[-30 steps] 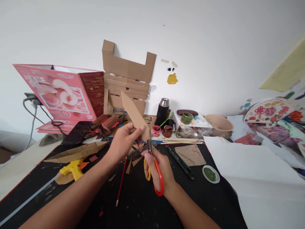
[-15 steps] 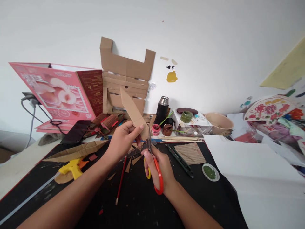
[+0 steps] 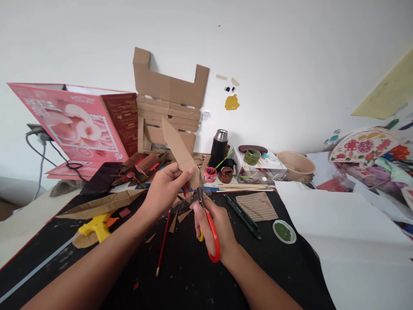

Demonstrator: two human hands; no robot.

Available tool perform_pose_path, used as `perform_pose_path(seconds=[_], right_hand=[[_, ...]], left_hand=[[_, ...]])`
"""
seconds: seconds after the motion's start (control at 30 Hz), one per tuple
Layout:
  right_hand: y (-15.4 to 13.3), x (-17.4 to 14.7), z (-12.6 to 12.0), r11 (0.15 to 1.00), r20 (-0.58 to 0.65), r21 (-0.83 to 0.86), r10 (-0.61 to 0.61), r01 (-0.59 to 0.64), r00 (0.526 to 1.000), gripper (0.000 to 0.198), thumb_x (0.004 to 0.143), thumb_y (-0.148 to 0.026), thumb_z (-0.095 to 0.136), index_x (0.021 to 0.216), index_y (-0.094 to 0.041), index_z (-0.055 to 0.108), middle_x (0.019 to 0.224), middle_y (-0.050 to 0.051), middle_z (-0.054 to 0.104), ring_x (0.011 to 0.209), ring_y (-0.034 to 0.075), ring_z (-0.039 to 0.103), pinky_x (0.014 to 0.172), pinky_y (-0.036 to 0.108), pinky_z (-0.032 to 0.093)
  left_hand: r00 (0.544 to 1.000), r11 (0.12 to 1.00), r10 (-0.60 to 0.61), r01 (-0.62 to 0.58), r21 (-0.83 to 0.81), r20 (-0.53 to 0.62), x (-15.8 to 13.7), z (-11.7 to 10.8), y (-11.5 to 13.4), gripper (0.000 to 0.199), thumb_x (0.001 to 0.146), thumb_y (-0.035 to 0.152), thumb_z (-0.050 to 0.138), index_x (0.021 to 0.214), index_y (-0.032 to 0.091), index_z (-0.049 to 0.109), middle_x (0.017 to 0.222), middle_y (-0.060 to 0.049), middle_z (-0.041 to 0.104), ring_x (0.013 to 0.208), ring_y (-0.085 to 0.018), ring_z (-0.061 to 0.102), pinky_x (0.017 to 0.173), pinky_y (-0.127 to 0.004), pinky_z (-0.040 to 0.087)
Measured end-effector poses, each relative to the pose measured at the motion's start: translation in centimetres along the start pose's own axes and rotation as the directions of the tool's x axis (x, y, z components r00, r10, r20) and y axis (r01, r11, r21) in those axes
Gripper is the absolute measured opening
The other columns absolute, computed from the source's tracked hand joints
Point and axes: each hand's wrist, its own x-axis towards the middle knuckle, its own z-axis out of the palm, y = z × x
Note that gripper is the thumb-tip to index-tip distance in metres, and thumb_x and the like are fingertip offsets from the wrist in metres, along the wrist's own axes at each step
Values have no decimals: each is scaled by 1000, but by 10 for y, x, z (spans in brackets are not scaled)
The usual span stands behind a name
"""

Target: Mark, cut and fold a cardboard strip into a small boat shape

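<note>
My left hand pinches the lower end of a long, pointed strip of brown cardboard, thumb on the near face, the tip slanting up and to the left. In my right hand is a pair of scissors with red and yellow handles, fingers through the loops. Its blades point upward at the strip's lower right edge, close to my left fingertips. Small triangular cardboard scraps and a red pencil lie on the black mat below my hands.
A yellow glue gun lies left, by a curved cardboard piece. To the right are a dark green cutter-like tool, corrugated cardboard and a lid of green paint. Paint jars and a black flask stand behind.
The view has shifted very slightly. Both hands keep their holds on the cardboard strip and the scissors, with hardly any visible movement.
</note>
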Motion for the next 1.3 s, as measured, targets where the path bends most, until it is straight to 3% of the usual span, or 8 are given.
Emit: perform_pose_path(seconds=[0.47,0.83,1.1,1.3], right_hand=[[1,0,0,1000,-1,-6,10,-10,1000,48,111,-69,51,95,-26,63,59,-2,59,46,18,58,48,30,41],[2,0,-2,998,-27,-56,32,-33,999,50,111,-69,50,93,-26,67,55,-1,57,44,17,53,48,30,39],[-1,0,-3,998,-25,-46,47,-48,999,45,112,-63,50,93,-25,66,54,-3,56,42,16,52,45,28,38],[-3,2,-4,994,-31,-101,27,-30,999,36,112,-49,49,90,-24,64,52,-5,54,40,14,52,44,25,38]], left_hand=[[1000,1000,-5,5,31,13,-1,3,8,44,81,59,90,80,20,68,63,1,66,47,-15,60,46,-28,51],[1000,999,-23,24,-22,8,0,2,3,44,79,55,92,79,20,67,63,1,68,44,-14,59,44,-26,50],[1000,998,-21,22,-57,18,1,3,1,42,79,52,93,79,18,68,63,2,68,43,-13,59,44,-24,50],[999,997,-25,27,-78,20,2,3,-2,42,79,52,93,79,18,68,63,2,69,44,-13,60,44,-23,50]])
